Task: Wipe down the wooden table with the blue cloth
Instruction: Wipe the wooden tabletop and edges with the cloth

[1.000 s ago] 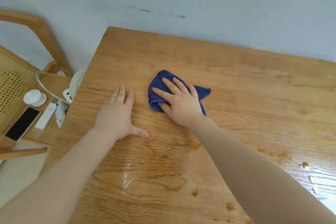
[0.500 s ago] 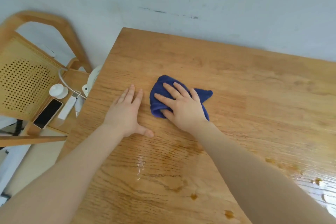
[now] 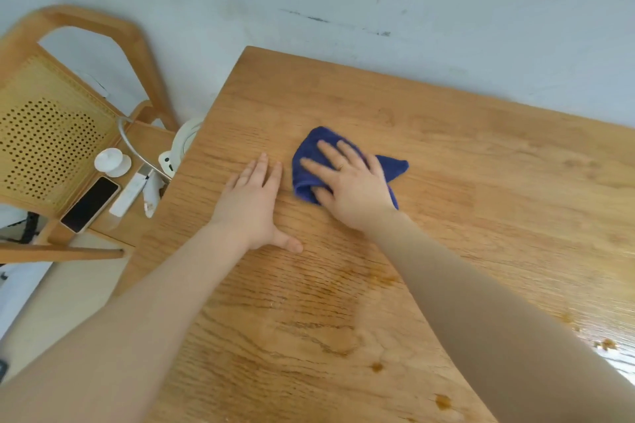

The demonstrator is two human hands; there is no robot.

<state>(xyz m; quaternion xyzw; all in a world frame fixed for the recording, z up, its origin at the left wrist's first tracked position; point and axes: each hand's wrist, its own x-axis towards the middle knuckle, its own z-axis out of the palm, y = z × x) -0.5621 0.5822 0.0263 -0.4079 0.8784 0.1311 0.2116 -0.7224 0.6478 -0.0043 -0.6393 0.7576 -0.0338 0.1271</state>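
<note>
Bare forearms, ring (image 3: 341, 167) on right hand (image 3: 350, 189)

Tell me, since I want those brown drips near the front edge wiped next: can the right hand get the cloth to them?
Probably yes. The right hand presses the blue cloth flat, and only bare wooden table lies between it and the brown drips.

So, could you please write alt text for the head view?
A person's right hand presses a blue cloth onto a wooden table, while the left hand rests flat beside it. Brown spots dot the near edge; a chair holds a phone.
</note>
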